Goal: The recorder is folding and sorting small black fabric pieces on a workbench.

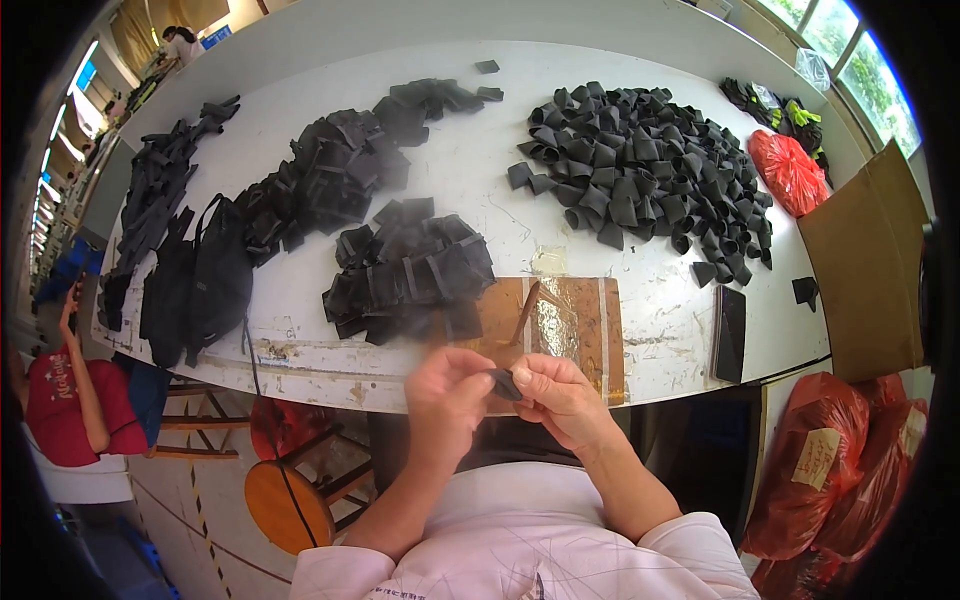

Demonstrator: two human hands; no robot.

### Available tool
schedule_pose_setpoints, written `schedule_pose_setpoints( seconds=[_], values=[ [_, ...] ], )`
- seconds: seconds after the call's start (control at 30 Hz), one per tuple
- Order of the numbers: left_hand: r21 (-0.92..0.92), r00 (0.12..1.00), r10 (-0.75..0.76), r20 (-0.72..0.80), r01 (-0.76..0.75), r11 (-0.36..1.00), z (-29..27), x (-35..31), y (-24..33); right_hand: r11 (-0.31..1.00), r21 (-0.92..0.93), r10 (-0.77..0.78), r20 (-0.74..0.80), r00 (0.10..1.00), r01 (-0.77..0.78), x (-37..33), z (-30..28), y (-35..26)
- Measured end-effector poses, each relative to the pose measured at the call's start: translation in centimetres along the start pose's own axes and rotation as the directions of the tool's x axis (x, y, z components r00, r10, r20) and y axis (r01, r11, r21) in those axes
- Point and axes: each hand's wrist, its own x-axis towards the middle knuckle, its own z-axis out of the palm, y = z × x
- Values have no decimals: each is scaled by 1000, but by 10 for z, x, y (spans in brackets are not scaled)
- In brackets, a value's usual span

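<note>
Between both hands, just in front of my body, is a small black fabric piece (506, 385). My left hand (452, 392) pinches its left side, and my right hand (556, 393) grips the right side with thumb and fingers. Behind them a brown board (585, 340) lies at the table edge, with a thin brown stick (526, 312) standing up from it. Beyond my left hand is a heap of flat black fabric pieces (410, 265). A large pile of folded, curled black pieces (640, 160) covers the far right of the table.
More black pieces (330, 165) and a black bag (222, 265) lie at left on the white table (470, 160). A dark phone (729, 335), a red bag (788, 170) and a cardboard sheet (865, 265) are at right. Red sacks (815, 470), a stool (288, 507) and a person (85, 405) are nearby.
</note>
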Motion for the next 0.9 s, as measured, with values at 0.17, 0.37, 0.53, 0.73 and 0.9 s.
schedule_pose_setpoints(
  seconds=[0.17, 0.37, 0.53, 0.73, 0.9],
  values=[
    [-595, 718, -12, 696, 586, 551, 26, 4, 62, 847, -370, -347, 161, 924, 382, -8, 50, -72],
    [-451, 825, -172, 538, 454, 768, 31, 33, 80, 889, -372, -229, 143, 963, 267, 27, 35, -103],
    [-329, 904, -110, 413, 260, 908, 29, 32, 52, 942, -222, -204, 221, 954, 253, 37, 10, -79],
    [-536, 827, -100, 554, 446, 717, 37, 38, 63, 910, -320, -189, 249, 950, 265, 40, 18, -98],
    [-442, 888, -132, 441, 342, 829, 27, 36, 43, 925, -282, -178, 274, 945, 256, 43, 1, -78]
  ],
)
